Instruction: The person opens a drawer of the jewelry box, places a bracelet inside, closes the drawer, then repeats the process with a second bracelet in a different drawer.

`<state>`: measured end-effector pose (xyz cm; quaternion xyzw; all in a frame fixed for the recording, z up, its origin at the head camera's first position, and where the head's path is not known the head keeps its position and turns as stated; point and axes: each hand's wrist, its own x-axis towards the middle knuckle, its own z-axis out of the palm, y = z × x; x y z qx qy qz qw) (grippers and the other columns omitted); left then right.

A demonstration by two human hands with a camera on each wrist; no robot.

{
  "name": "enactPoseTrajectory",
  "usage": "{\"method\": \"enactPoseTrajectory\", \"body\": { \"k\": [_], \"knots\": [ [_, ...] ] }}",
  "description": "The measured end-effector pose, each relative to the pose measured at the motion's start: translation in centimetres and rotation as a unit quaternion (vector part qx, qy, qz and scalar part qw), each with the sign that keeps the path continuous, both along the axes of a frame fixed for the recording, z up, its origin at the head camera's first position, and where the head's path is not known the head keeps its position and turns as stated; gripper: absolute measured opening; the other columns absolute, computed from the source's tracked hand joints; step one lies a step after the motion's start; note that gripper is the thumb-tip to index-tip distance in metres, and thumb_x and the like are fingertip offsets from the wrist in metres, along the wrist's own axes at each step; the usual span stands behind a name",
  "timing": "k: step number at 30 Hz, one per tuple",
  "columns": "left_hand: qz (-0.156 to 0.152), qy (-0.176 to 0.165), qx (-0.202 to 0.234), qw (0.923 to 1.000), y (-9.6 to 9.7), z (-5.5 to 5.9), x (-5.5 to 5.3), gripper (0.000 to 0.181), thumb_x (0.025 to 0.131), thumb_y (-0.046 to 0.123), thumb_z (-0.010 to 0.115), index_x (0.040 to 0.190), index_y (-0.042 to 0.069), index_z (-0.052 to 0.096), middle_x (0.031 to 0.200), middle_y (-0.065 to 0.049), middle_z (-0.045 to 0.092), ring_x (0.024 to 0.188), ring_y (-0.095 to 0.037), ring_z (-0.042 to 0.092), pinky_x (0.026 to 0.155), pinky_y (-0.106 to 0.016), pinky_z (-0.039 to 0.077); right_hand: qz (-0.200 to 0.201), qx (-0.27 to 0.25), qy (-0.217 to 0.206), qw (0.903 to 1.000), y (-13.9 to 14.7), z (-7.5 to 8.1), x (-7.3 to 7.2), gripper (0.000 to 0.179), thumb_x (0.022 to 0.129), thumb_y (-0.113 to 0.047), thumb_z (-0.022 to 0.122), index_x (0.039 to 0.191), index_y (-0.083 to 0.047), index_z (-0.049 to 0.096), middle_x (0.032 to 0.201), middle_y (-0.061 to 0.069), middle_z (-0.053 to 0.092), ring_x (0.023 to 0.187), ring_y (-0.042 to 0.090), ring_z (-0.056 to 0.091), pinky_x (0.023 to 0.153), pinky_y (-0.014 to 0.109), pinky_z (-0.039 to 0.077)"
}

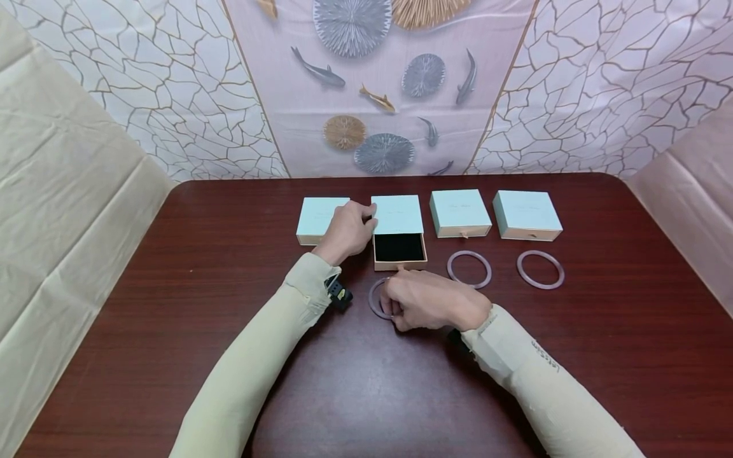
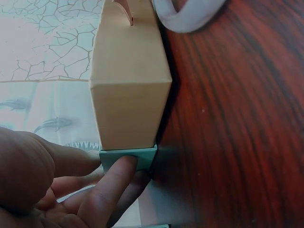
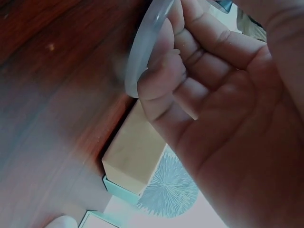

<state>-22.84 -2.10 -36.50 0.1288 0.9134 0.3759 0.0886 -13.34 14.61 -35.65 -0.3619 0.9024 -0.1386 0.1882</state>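
In the middle of the table a pale mint drawer box (image 1: 397,215) has its peach drawer (image 1: 400,265) pulled out toward me, showing a black lining. My left hand (image 1: 348,230) grips the left side of its mint sleeve (image 2: 128,159), thumb and fingers on either face. In front of the drawer, my right hand (image 1: 426,298) pinches a pale lilac bangle (image 1: 375,306) between thumb and fingers. The right wrist view shows that bangle (image 3: 145,52) tilted up on edge, partly hidden by the fingers, with the box's drawer side (image 3: 135,149) beyond it.
Another mint box (image 1: 317,216) lies left, partly behind my left hand. Two closed boxes, one (image 1: 460,210) nearer and one (image 1: 528,213) farther, stand to the right. In front of them lie two more bangles, one (image 1: 487,270) by my right hand and one (image 1: 541,285) farther right.
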Motion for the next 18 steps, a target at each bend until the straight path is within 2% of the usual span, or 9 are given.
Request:
{"method": "enactPoseTrajectory", "body": {
  "k": [1,3,5,6,8,10,15,18],
  "knots": [
    [0.000,0.000,0.000,1.0000,0.00,-0.01,-0.01,0.040,0.108,0.017,0.051,0.147,0.013,0.054,0.155,-0.004,0.051,0.040,-0.011,0.037,0.051,-0.022,0.038,0.000,-0.002,0.000,1.0000,0.00,0.04,-0.02,0.020,0.079,-0.004,0.072,0.075,-0.023,0.068,0.064,-0.016,0.057,0.062,0.001,0.051,0.094,0.032,0.048],
    [0.001,-0.002,0.002,1.0000,-0.01,-0.03,-0.01,0.040,0.108,0.017,0.051,0.147,0.013,0.054,0.155,-0.004,0.051,0.040,-0.011,0.037,0.050,-0.022,0.038,0.001,-0.005,0.002,1.0000,0.03,0.11,-0.03,0.022,0.078,-0.003,0.072,0.072,-0.024,0.066,0.063,-0.017,0.054,0.061,0.000,0.048,0.082,0.028,0.050],
    [0.001,-0.004,0.004,1.0000,-0.01,-0.07,-0.01,0.039,0.108,0.017,0.051,0.147,0.013,0.054,0.155,-0.003,0.051,0.040,-0.011,0.037,0.050,-0.022,0.038,0.003,-0.007,0.006,1.0000,0.07,0.17,-0.01,0.025,0.078,-0.003,0.070,0.070,-0.025,0.063,0.061,-0.017,0.050,0.060,0.000,0.045,0.067,0.024,0.047],
    [0.001,-0.004,0.005,1.0000,-0.02,-0.09,0.00,0.039,0.108,0.016,0.051,0.146,0.013,0.055,0.155,-0.003,0.051,0.040,-0.012,0.037,0.050,-0.022,0.037,0.004,-0.007,0.008,0.9999,0.10,0.19,0.00,0.026,0.079,-0.002,0.070,0.069,-0.025,0.062,0.060,-0.017,0.048,0.059,0.000,0.044,0.064,0.023,0.043],
    [0.002,-0.005,0.006,1.0000,-0.02,-0.11,0.00,0.039,0.108,0.016,0.051,0.146,0.014,0.055,0.156,-0.003,0.050,0.040,-0.012,0.036,0.050,-0.023,0.037,0.008,-0.006,0.012,0.9999,0.14,0.19,0.01,0.028,0.080,-0.001,0.068,0.067,-0.025,0.060,0.059,-0.017,0.047,0.059,0.000,0.043,0.063,0.022,0.041],
    [0.002,-0.007,0.007,0.9999,-0.01,-0.12,0.00,0.039,0.108,0.017,0.051,0.146,0.014,0.055,0.156,-0.003,0.050,0.040,-0.012,0.036,0.050,-0.023,0.037,0.014,-0.006,0.016,0.9998,0.18,0.16,0.03,0.029,0.082,-0.001,0.067,0.068,-0.025,0.061,0.059,-0.017,0.048,0.059,-0.001,0.044,0.069,0.023,0.043],
    [0.002,-0.011,0.005,0.9999,0.04,-0.01,0.00,0.040,0.108,0.017,0.050,0.147,0.014,0.054,0.156,-0.002,0.050,0.040,-0.012,0.036,0.050,-0.022,0.038,0.028,-0.009,0.029,0.9991,0.24,0.13,0.07,0.026,0.085,0.000,0.068,0.072,-0.023,0.066,0.064,-0.017,0.057,0.063,-0.002,0.052,0.073,0.023,0.047],
    [0.002,-0.010,0.004,0.9999,0.06,0.05,0.01,0.040,0.108,0.016,0.050,0.148,0.014,0.053,0.156,-0.002,0.049,0.040,-0.011,0.036,0.051,-0.022,0.038,0.030,-0.008,0.032,0.9990,0.20,0.23,0.12,0.027,0.084,0.001,0.068,0.072,-0.022,0.066,0.065,-0.016,0.058,0.064,-0.001,0.052,0.069,0.022,0.047]
  ]
}}
